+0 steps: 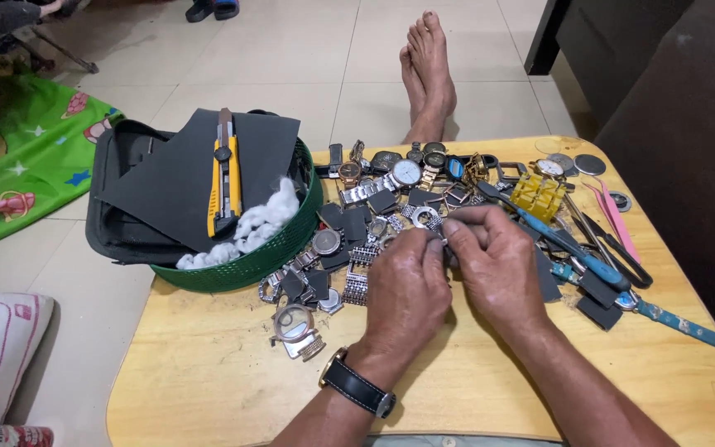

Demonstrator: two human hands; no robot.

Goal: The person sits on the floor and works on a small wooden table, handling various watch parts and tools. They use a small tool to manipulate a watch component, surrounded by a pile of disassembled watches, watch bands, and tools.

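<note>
Both hands meet over the middle of the wooden bench (208,364). Left hand (407,290) and right hand (498,261) pinch one small metal watch part (443,240) between their fingertips — fingers closed on it, the piece mostly hidden, its axis unreadable. Just beyond lies a heap of watches (399,178) — steel links, glass faces, dark pads. Left, touching the pile: a green woven basket (250,263).

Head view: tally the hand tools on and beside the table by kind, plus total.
Yellow utility knife: 1
Blue-handled tool: 1
Pink tweezers: 1
Total: 3
Both hands, left hand and right hand, pinch a small part, too small to tell.
</note>
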